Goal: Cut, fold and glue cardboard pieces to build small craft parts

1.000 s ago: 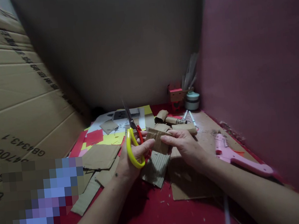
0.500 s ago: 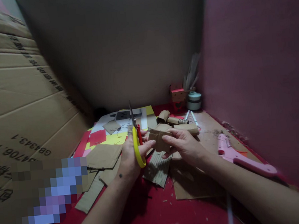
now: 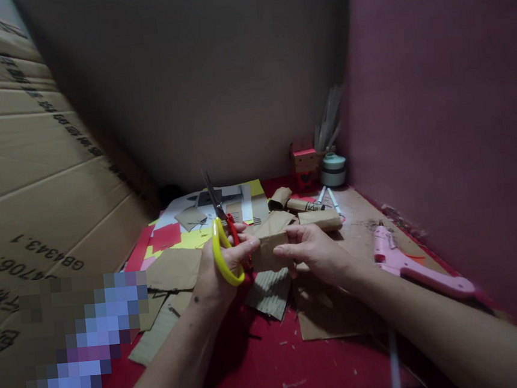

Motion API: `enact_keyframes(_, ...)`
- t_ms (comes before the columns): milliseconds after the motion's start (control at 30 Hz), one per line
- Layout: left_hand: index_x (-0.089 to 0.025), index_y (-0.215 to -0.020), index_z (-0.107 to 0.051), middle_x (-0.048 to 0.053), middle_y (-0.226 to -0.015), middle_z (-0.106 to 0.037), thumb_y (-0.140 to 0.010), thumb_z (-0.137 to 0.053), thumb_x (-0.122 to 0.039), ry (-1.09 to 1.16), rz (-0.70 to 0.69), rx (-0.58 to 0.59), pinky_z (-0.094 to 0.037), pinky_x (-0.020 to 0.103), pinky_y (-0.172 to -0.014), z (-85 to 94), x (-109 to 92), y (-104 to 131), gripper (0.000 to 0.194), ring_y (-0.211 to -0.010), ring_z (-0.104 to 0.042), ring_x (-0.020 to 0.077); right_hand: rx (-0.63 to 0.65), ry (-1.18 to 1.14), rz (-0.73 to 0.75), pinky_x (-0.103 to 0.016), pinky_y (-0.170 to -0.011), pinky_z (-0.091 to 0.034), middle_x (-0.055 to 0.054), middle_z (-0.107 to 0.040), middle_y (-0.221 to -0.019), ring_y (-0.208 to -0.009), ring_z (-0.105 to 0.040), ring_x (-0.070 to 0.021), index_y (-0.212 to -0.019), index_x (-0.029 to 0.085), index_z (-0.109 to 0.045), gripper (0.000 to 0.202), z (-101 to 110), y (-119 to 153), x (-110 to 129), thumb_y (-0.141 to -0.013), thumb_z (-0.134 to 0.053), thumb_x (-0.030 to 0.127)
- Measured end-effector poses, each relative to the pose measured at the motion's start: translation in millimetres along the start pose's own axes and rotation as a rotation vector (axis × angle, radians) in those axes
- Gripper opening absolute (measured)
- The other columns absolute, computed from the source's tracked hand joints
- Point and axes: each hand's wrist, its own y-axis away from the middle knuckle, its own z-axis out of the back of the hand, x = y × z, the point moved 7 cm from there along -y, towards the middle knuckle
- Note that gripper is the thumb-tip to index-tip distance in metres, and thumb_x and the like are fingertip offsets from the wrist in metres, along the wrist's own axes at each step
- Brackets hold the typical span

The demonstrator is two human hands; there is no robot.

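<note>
Red counter (image 3: 264,362) littered with cardboard offcuts fills the space between a printed carton wall (image 3: 26,178) and a pink wall. Your left hand (image 3: 217,270) has its grip closed on the yellow-and-red scissors (image 3: 223,242), blades pointing up and away. Your right hand (image 3: 311,253) pinches the small folded cardboard piece (image 3: 269,244), which sits between both grips, its left edge touching your left fingers. Right of your right grip, well apart, lies a pink glue gun (image 3: 409,265); under both grips rests a corrugated strip (image 3: 269,292).
</note>
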Motion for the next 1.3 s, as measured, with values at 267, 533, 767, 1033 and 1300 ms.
enact_keyframes(267, -0.014, -0.088, -0.054, -0.004, -0.062, -0.060, -0.051, -0.078, -0.016, 0.078, 0.024, -0.063, -0.043, 0.019, -0.044, 2.6, 2.7, -1.3, 0.044, -0.049, -0.056, 0.0095, 0.008, -0.116, -0.052, -0.022, -0.045, -0.046, -0.004, -0.064, -0.067, -0.056, -0.058, -0.0130, -0.077, 0.012, -0.067, 0.014, -1.8, 0.8, -1.4, -0.065, -0.063, 0.015)
enact_keyframes(533, -0.014, -0.087, -0.056, -0.003, -0.060, -0.060, -0.049, -0.079, -0.016, 0.097, 0.065, -0.067, -0.043, 0.020, -0.044, 1.3, 6.5, -0.9, 0.044, -0.046, -0.055, 0.0098, -0.001, -0.097, -0.028, -0.027, -0.050, -0.051, -0.005, -0.066, -0.073, -0.061, -0.061, -0.0157, -0.084, 0.013, -0.068, 0.021, -0.1, 1.1, 0.4, -0.064, -0.062, 0.014)
enact_keyframes(767, -0.014, -0.090, -0.056, 0.000, -0.066, -0.063, -0.047, -0.081, -0.017, 0.078, 0.199, -0.022, -0.045, 0.022, -0.047, 3.7, 24.7, -5.6, 0.050, -0.051, -0.059, 0.0128, -0.027, -0.052, -0.016, -0.025, -0.048, -0.050, -0.006, -0.067, -0.076, -0.061, -0.059, -0.0146, -0.086, 0.014, -0.069, 0.022, 1.8, 0.5, 0.7, -0.066, -0.062, 0.014)
enact_keyframes(1033, -0.013, -0.082, -0.058, 0.000, -0.062, -0.060, -0.046, -0.078, -0.015, 0.073, 0.158, -0.066, -0.043, 0.022, -0.045, 2.4, 15.5, -3.9, 0.042, -0.050, -0.057, 0.0122, 0.052, -0.244, -0.138, -0.030, -0.055, -0.053, -0.010, -0.067, -0.076, -0.061, -0.062, -0.0173, -0.086, 0.012, -0.067, 0.021, 1.7, 0.0, -11.1, -0.068, -0.064, 0.021)
enact_keyframes(1300, -0.013, -0.082, -0.056, 0.001, -0.065, -0.061, -0.045, -0.077, -0.016, 0.080, 0.177, -0.060, -0.043, 0.024, -0.046, 0.2, 13.4, -3.7, 0.042, -0.051, -0.057, 0.0136, 0.080, -0.347, -0.183, -0.035, -0.055, -0.052, -0.012, -0.065, -0.069, -0.058, -0.061, -0.0192, -0.085, 0.011, -0.063, 0.050, 0.1, -1.6, -10.2, -0.079, -0.047, 0.058)
